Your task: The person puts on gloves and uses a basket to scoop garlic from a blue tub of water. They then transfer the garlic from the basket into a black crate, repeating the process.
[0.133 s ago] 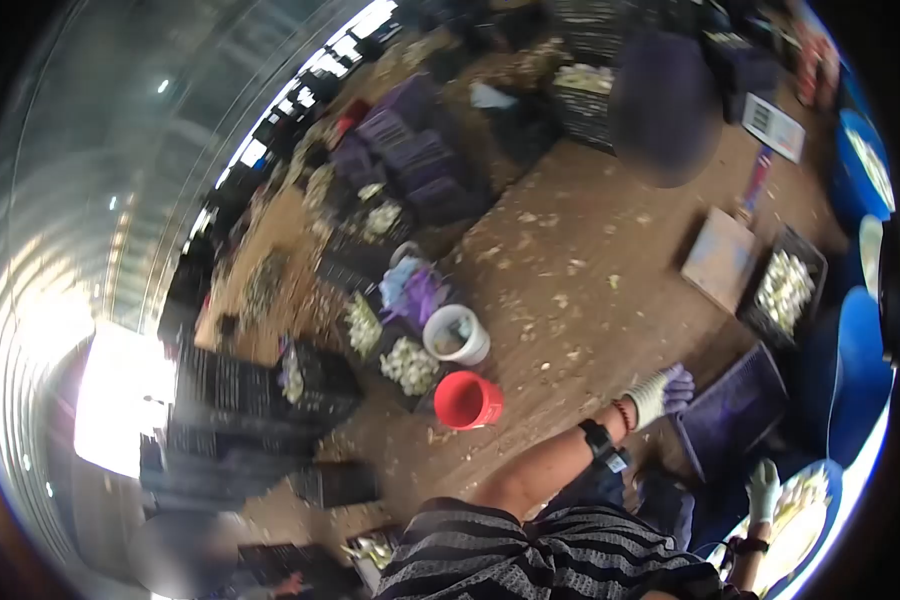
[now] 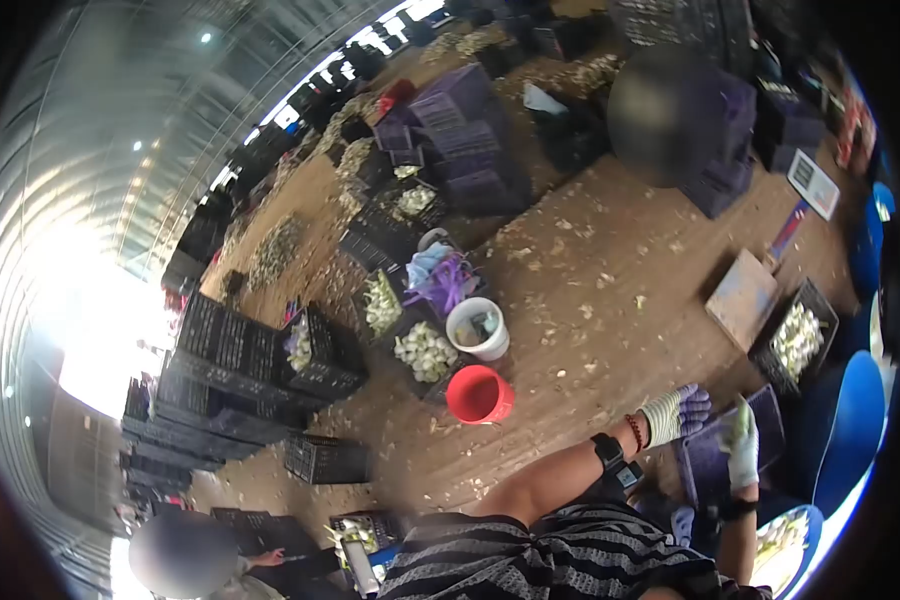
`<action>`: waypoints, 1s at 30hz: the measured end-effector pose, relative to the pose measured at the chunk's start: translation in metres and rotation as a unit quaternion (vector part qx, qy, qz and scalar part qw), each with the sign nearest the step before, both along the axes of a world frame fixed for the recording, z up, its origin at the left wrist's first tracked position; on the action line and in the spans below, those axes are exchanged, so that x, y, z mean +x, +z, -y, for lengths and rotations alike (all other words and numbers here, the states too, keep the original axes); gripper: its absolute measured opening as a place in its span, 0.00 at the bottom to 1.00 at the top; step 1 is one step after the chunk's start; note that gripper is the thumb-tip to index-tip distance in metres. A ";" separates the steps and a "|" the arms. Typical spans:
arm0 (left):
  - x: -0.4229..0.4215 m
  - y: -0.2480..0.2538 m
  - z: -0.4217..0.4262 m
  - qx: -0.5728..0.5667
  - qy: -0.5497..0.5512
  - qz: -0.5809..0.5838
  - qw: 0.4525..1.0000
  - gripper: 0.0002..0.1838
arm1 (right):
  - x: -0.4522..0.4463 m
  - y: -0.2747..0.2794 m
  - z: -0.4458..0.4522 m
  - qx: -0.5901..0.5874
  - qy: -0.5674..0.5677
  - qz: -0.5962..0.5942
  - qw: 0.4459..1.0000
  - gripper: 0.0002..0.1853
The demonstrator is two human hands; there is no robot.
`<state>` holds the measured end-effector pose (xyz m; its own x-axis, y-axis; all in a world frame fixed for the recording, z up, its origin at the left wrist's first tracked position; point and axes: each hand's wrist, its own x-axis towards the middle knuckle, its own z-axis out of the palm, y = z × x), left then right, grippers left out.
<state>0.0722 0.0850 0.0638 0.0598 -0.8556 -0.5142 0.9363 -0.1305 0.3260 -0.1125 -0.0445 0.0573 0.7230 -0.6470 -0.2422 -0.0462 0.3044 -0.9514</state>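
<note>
My left hand (image 2: 678,414), in a striped glove with purple fingers, is stretched out with its fingers apart at the near-left edge of a purple crate (image 2: 705,465). Nothing shows in it. My right hand (image 2: 740,450), in a whitish glove, is raised over the crate's right side. Its fingers are blurred and greenish, and whether they hold anything is unclear. Below my right hand, a blue tub (image 2: 816,535) holds pale bulbs with green stems (image 2: 778,538).
A red bucket (image 2: 478,394), a white bucket (image 2: 478,328) and crates of white bulbs (image 2: 425,352) stand left. Beyond the purple crate are a scale (image 2: 745,298) and a black crate of bulbs (image 2: 798,340). Another person's hand (image 2: 268,557) shows lower left.
My right hand has moved up and left, from the blue tub to the purple crate. My left hand has shifted slightly right and down. The camera view has also shifted.
</note>
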 end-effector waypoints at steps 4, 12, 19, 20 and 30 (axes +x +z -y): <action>0.005 0.026 -0.032 -0.045 0.077 -0.037 0.995 0.17 | 0.100 0.043 -0.043 -0.224 0.024 -0.025 0.974 0.18; 0.041 0.078 -0.108 -0.081 0.166 0.020 0.983 0.23 | 0.172 0.045 -0.087 -0.391 0.096 -0.106 0.909 0.15; 0.034 0.030 -0.107 -0.033 0.354 -0.056 0.933 0.23 | 0.197 0.060 -0.112 -0.538 0.133 -0.158 0.817 0.17; 0.031 0.032 -0.110 -0.032 0.367 -0.059 0.928 0.22 | 0.201 0.056 -0.113 -0.558 0.134 -0.133 0.808 0.18; 0.028 0.067 -0.142 -0.346 0.161 -0.222 0.897 0.32 | 0.187 0.077 -0.088 -0.535 0.132 -0.203 0.810 0.21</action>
<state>0.1005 0.2275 0.1308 0.2820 -0.9544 0.0984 0.9467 0.2602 -0.1897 0.0740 0.0438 0.1344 0.8715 -0.4794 0.1030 -0.3499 -0.7552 -0.5544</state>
